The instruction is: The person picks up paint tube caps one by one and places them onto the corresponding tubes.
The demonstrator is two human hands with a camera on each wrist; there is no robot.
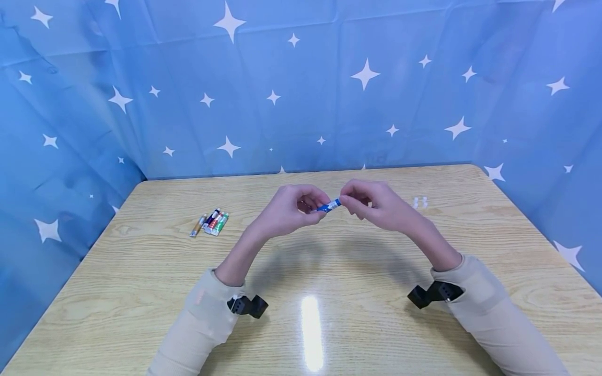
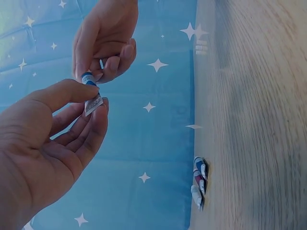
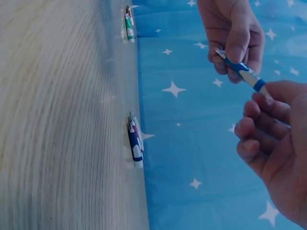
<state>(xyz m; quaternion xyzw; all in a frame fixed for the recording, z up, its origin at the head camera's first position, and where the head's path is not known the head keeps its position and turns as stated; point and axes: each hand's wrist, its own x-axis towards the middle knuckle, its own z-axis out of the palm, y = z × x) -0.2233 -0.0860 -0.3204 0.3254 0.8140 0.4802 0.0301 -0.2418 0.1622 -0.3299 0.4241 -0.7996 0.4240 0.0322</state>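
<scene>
A small blue-and-white paint tube [image 1: 333,204] is held in the air above the table, between both hands. My left hand [image 1: 287,210] pinches its flat crimped end between thumb and fingers, as the left wrist view also shows. At the tube's other end, my right hand [image 1: 383,206] pinches the white cap [image 3: 268,99] between thumb and index finger. The right hand's other fingers are loosely curled. In the right wrist view the tube [image 3: 249,76] slants, its cap end lower in the picture.
Several paint tubes lie together at the table's left, among them a green tube [image 1: 220,224], a dark blue tube [image 1: 211,216] and an orange-brown tube [image 1: 198,225]. Small white pieces [image 1: 420,202] stand behind the right wrist. A blue star-patterned cloth [image 1: 301,94] hangs behind the wooden table [image 1: 357,313].
</scene>
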